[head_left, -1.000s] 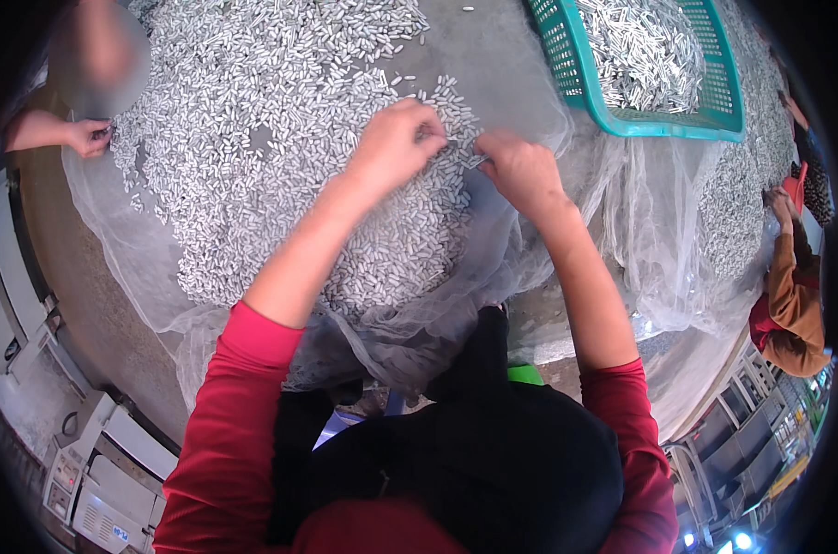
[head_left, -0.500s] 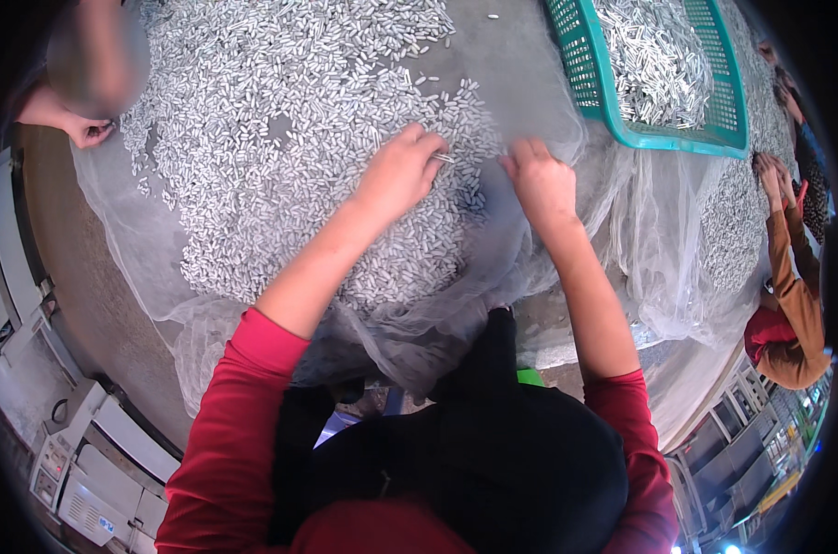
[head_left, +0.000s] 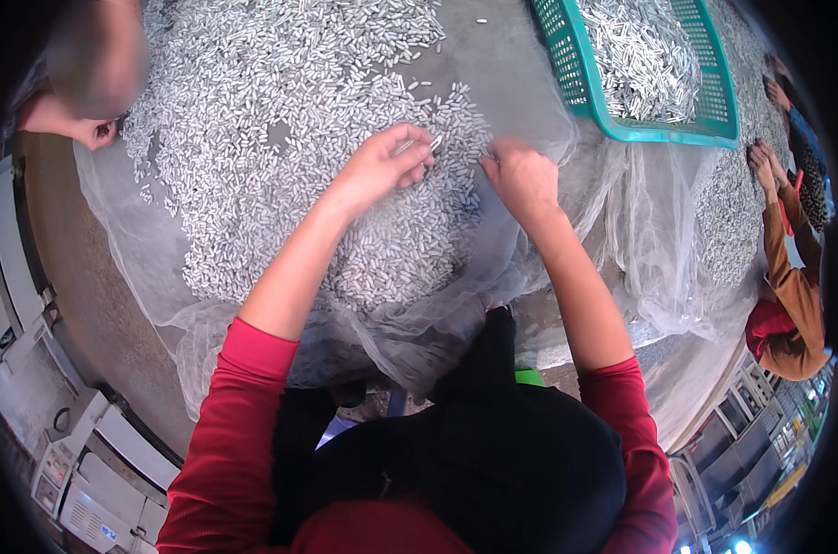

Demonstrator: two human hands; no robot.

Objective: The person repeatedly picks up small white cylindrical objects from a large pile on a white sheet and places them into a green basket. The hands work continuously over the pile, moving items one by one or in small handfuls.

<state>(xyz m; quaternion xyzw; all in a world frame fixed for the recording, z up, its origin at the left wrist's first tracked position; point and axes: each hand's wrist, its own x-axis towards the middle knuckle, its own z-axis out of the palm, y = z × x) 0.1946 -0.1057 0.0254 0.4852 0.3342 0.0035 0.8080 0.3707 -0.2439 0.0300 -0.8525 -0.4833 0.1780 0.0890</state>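
Observation:
A wide layer of small silvery capsule-shaped pieces (head_left: 280,185) covers the mesh-draped table in front of me. My left hand (head_left: 382,168) is just above this layer, fingers curled, with a small silvery piece (head_left: 435,143) at its fingertips. To its right, near the edge of the layer, my right hand (head_left: 527,180) is held with fingers bent together and the thumb against them. Its fingertips are smeared by motion, and whatever they hold is hidden. The gap between both hands lies over the pieces.
A teal plastic basket (head_left: 663,135) holding longer silvery pieces stands at the far right. Thin white mesh (head_left: 654,268) hangs over the table's front. A co-worker's hand (head_left: 96,135) is at the far left; other workers' hands (head_left: 765,166) are at the right. Grey machines (head_left: 77,462) stand lower left.
My left hand has shifted slightly left and turned, bringing the piece at its fingertips into clearer sight. My right hand has moved a little left. The whole view has shifted slightly.

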